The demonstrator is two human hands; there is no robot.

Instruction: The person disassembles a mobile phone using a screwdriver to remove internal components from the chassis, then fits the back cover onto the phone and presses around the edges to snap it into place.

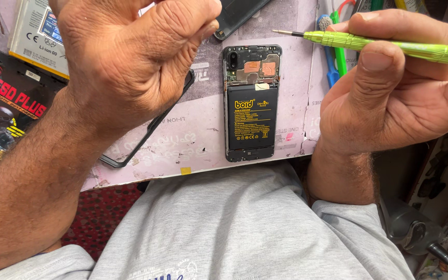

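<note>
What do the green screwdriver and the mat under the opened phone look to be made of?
Screwdriver: handle looks like anodised metal, with a satin green sheen and fine knurled rings; its bare tip is probably steel. Mat: seemingly rubbery or plastic sheet, matte pale pink, scuffed and chipped at the edge.

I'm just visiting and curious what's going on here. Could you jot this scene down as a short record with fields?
Setting: pale pink work mat, seen from above
Centre: opened phone, back cover off, black battery and circuit board showing
Right hand: holds a green screwdriver, tip pointing left above the phone
Left hand: raised, fingers pinched together; anything held is hidden
Nearby: dark phone frame under the left hand, spare battery at upper left
</note>
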